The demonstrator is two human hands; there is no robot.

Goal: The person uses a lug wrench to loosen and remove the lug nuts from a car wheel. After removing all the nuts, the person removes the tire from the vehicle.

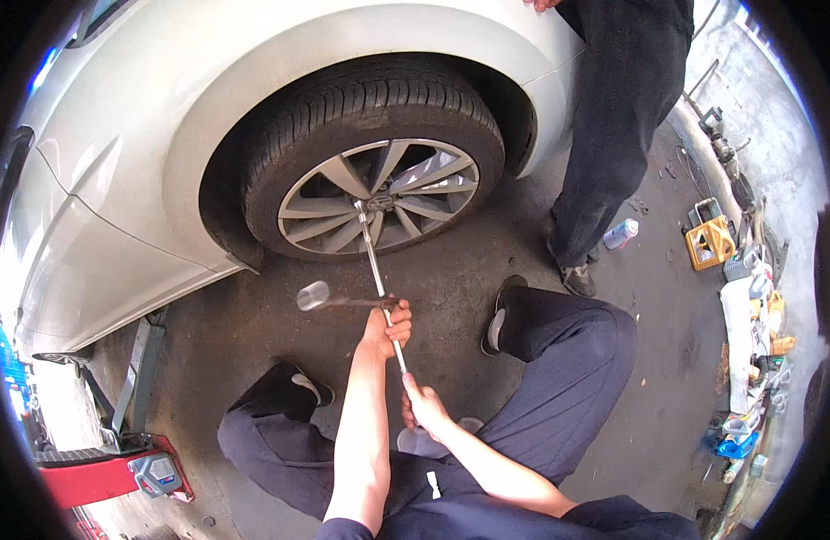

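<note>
A cross-shaped wheel wrench (372, 256) has one arm set on a bolt of the silver alloy wheel (381, 195) of a white car (118, 135). My left hand (387, 323) grips the wrench at its crossing point. My right hand (419, 402) holds the near end of the long shaft. A side arm of the wrench with a socket end (312, 295) sticks out to the left. I squat in dark trousers in front of the black tyre (343, 99).
Another person in dark clothes (613, 135) stands at the right of the wheel arch. A red floor jack (109, 472) sits at lower left. A plastic bottle (620, 233), a yellow canister (710, 241) and several tools and containers line the right wall.
</note>
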